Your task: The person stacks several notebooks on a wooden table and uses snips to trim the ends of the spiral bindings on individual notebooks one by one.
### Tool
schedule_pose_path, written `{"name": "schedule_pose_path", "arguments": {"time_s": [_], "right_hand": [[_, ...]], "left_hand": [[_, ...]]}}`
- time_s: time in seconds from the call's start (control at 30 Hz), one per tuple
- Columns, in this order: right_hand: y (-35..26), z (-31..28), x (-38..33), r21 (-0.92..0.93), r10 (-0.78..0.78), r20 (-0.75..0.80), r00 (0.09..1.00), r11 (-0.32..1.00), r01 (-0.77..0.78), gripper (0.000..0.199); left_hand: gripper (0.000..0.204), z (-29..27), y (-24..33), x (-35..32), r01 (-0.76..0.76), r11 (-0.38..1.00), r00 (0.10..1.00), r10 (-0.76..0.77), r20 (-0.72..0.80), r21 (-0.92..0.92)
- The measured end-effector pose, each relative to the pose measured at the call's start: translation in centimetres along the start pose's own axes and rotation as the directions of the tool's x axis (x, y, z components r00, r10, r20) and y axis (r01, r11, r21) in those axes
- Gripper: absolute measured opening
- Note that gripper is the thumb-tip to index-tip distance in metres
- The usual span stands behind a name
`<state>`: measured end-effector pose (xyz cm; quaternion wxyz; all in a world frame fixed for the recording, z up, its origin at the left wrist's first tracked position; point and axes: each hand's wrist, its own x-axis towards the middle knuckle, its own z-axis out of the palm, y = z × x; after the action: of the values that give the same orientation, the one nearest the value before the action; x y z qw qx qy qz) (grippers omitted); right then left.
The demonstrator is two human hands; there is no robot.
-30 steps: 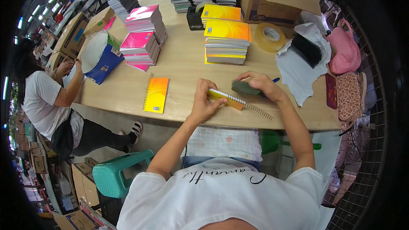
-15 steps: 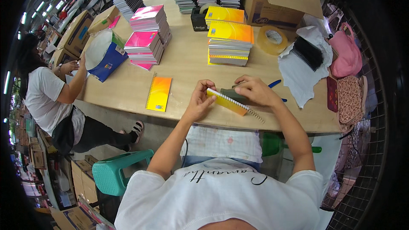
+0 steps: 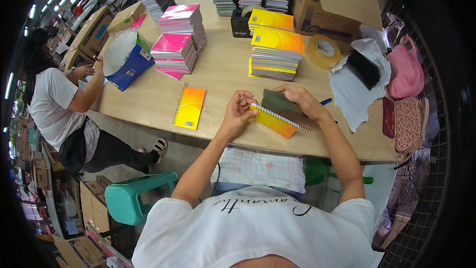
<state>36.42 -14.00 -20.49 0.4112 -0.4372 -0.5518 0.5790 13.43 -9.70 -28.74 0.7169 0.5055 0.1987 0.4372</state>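
My left hand point(image 3: 239, 115) grips one end of a small yellow and orange notebook point(image 3: 274, 123), held tilted above the table's front edge. A wire coil point(image 3: 303, 129) runs along its top edge and sticks out past the right end. My right hand point(image 3: 306, 103) is closed on a dark green, flat pad-like piece point(image 3: 277, 101), raised just behind the coil edge; its material I cannot make out. To the left, another yellow-orange spiral notebook point(image 3: 190, 109) lies flat on the table.
Stacks of yellow notebooks point(image 3: 275, 52) and pink notebooks point(image 3: 174, 49) stand farther back. Around the right side are a tape roll point(image 3: 323, 52), black coils point(image 3: 363, 69) on white cloth, a blue pen point(image 3: 326, 101) and pouches. A co-worker point(image 3: 69, 94) stands at left near a green stool point(image 3: 129, 203).
My right hand has lifted the green pad, which now stands more upright and shows more of its face. The notebook stays in my left hand. The whole view has shifted slightly.
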Motion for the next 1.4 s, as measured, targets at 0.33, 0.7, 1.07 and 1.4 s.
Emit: {"name": "schedule_pose_path", "arguments": {"time_s": [0.33, 0.7, 1.07, 1.4], "right_hand": [[0.6, -3.7, -6.2, -0.828, -0.209, -0.246, 0.946, 0.552, -0.094, 0.055], [-1.5, -1.9, -8.2, -0.945, -0.643, -0.115, 0.757, 0.306, 0.117, 0.048], [-8.9, 3.7, -4.0, -0.836, -0.558, 0.533, 0.636, -0.461, 0.297, 0.035], [-5.7, 3.2, -5.9, -0.829, -0.499, -0.286, 0.818, 0.558, 0.051, 0.03]], "left_hand": [[0.062, 0.3, 3.7, -1.3, -0.021, 0.999, 0.998, 0.019, -0.057, -0.035], [0.06, 4.1, 5.9, -2.4, -0.032, 0.985, 0.993, 0.051, -0.106, 0.171], [0.06, 5.4, 8.0, -2.9, -0.008, 0.97, 0.995, 0.033, -0.099, 0.241], [0.034, 0.8, 7.5, -4.9, -0.058, 0.85, 0.883, 0.289, -0.37, 0.524]]}}
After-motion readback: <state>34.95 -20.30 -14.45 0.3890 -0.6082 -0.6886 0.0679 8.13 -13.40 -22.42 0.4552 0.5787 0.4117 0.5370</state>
